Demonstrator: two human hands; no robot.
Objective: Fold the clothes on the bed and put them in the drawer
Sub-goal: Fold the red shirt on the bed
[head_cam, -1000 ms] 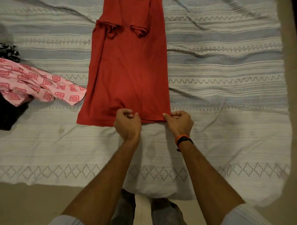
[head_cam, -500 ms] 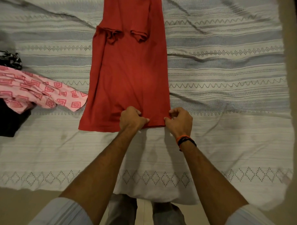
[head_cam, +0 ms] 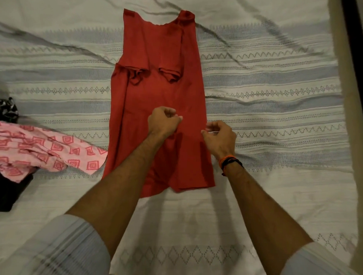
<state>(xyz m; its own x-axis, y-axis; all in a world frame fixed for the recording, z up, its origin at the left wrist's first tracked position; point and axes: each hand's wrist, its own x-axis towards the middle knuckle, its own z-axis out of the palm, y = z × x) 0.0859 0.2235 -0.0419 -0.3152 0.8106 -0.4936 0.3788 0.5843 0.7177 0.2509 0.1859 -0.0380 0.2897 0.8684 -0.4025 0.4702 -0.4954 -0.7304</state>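
A red shirt (head_cam: 157, 91) lies lengthwise on the striped bedsheet (head_cam: 270, 103), collar at the far end and both sleeves folded in over its body. My left hand (head_cam: 163, 121) pinches the red cloth near the shirt's middle. At the shirt's right edge, level with the left hand, my right hand (head_cam: 219, 137) pinches the cloth too; its wrist wears orange and black bands. Below my hands the lower part of the shirt is lifted and rumpled, and my left forearm covers part of it.
A pink patterned garment (head_cam: 38, 151) lies at the left on top of black clothing (head_cam: 4, 188). A black-and-white patterned piece (head_cam: 4, 108) sits just beyond them. The bed's right edge (head_cam: 339, 81) runs along a dark vertical strip.
Both hands, which pinched the shirt's near hem, have moved away from me toward the collar with red cloth in their grip. The view has tilted up, showing the collar.
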